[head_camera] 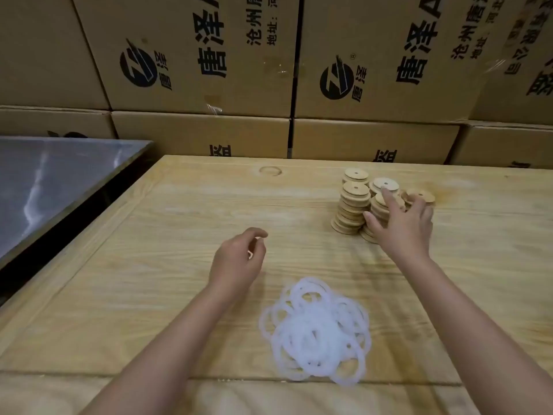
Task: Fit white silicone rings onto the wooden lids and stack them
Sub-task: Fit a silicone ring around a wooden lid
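Observation:
Several stacks of round wooden lids (354, 205) with centre holes stand at the far right of the wooden table (179, 223). One stack's top lid (386, 184) has a white rim. My right hand (402, 226) lies over the front stack, index finger stretched onto its top lid, thumb against its side. A low lid (421, 195) sits just beyond the fingers. A loose pile of white silicone rings (317, 330) lies near the front edge. My left hand (239, 259) hovers above the table's middle, fingers curled round a white ring that is mostly hidden.
Printed cardboard boxes (203, 55) form a wall right behind the table. A steel-topped table (59, 175) stands to the left across a dark gap. A round knot mark (270, 170) shows near the table's far edge.

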